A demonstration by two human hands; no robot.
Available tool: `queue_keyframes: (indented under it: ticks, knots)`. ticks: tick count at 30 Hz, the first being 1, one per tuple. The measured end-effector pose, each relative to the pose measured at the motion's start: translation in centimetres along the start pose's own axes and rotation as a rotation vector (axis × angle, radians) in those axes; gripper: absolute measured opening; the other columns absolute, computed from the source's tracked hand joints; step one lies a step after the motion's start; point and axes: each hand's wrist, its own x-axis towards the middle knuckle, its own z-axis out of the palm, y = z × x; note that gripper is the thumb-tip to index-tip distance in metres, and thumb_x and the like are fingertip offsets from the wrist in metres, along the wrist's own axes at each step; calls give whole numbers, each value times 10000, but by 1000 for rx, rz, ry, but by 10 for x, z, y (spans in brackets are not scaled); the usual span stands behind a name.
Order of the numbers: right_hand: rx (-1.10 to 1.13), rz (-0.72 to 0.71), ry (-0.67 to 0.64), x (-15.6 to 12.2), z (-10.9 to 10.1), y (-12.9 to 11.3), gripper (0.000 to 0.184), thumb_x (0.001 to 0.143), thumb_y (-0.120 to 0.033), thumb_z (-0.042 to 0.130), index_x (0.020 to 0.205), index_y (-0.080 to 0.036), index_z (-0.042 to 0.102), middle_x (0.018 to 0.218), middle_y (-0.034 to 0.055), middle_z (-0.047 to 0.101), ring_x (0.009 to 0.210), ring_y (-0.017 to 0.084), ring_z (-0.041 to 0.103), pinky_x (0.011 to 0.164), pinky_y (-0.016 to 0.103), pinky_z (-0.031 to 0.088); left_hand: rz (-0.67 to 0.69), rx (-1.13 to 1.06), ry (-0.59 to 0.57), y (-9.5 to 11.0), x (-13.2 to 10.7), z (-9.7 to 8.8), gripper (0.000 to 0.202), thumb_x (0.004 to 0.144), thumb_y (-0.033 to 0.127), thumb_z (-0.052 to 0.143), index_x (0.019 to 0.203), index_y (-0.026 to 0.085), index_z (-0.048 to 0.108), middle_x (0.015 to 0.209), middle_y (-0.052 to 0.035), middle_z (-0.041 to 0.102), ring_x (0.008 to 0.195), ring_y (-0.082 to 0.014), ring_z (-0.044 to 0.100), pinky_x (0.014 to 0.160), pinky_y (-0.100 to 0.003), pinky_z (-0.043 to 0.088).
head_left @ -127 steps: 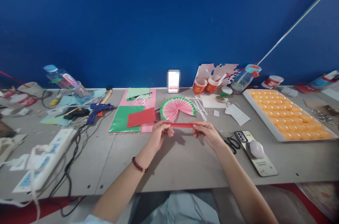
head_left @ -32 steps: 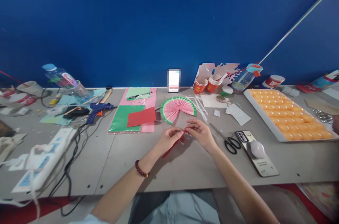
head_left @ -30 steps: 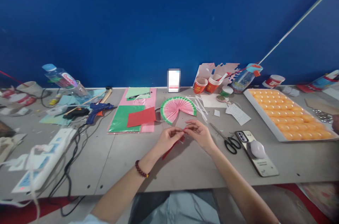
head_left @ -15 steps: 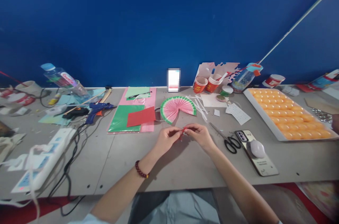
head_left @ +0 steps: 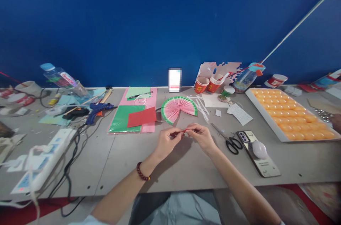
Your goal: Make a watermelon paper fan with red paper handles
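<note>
Between the fingertips of both hands is a small red strip point(head_left: 185, 131), thin and mostly covered by the fingers; whether it is paper or ribbon I cannot tell. My left hand point(head_left: 169, 140) pinches its left end, and my right hand point(head_left: 201, 138) pinches the right end. Just beyond the hands lies a pleated paper fan point(head_left: 173, 108) coloured like a watermelon, pink with a green rim. A red paper sheet point(head_left: 142, 116) rests left of the fan, over green and pink sheets point(head_left: 125, 118). Black-handled scissors point(head_left: 231, 144) lie open-bladed or slightly parted to the right of my right hand.
To the right are a phone point(head_left: 262, 163) with a white mouse-like object point(head_left: 259, 149) and a tray of orange balls point(head_left: 293, 115). Paper cups point(head_left: 201, 84) stand behind. On the left sit a blue glue gun point(head_left: 97, 111), a power strip point(head_left: 50, 157) and loose cables. Another person's hand point(head_left: 336, 122) shows far right.
My fingers have shifted slightly on the red strip, which now stretches more levelly between them, with less hanging below. At the far right, the other person's hand has moved a little into view.
</note>
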Motion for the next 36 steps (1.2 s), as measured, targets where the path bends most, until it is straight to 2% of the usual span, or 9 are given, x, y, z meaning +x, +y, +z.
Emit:
queue_keyframes:
  ticks: [7, 15, 20, 31, 36]
  knots:
    - [-14, 19, -32, -1, 1, -2, 264, 645, -417, 758, 633, -178, 645, 642, -2, 584, 578, 110, 524, 570, 255, 447, 16, 15, -9, 2, 0, 0, 154, 788, 237, 582, 819, 165, 715, 774, -46, 704, 674, -144, 616, 644, -235, 489]
    - [9, 49, 21, -1, 2, 0, 282, 646, -407, 763, 645, -173, 607, 635, -9, 575, 564, 97, 496, 552, 240, 411, -75, -14, -30, -6, 1, 2, 194, 766, 309, 640, 854, 150, 709, 800, -64, 718, 689, -164, 638, 642, -251, 502]
    - [58, 54, 26, -1, 2, 2, 239, 664, -375, 757, 667, -173, 630, 653, -3, 586, 591, 104, 506, 592, 251, 416, -126, -52, -32, -9, 1, 2, 217, 779, 336, 639, 844, 144, 713, 782, -71, 720, 709, -182, 656, 661, -264, 513]
    - [79, 89, 47, -1, 2, 6, 230, 670, -383, 760, 674, -178, 656, 687, 5, 627, 589, 103, 518, 595, 250, 416, -104, -99, -67, -10, 1, 1, 248, 809, 366, 608, 793, 140, 709, 715, -55, 701, 679, -164, 645, 657, -252, 515]
    - [116, 108, 32, -1, 2, 13, 206, 680, -372, 758, 681, -183, 678, 680, 11, 650, 586, 103, 524, 601, 249, 430, -162, -236, -94, -10, 2, 2, 288, 778, 408, 636, 770, 126, 693, 723, -64, 706, 652, -158, 644, 641, -256, 528]
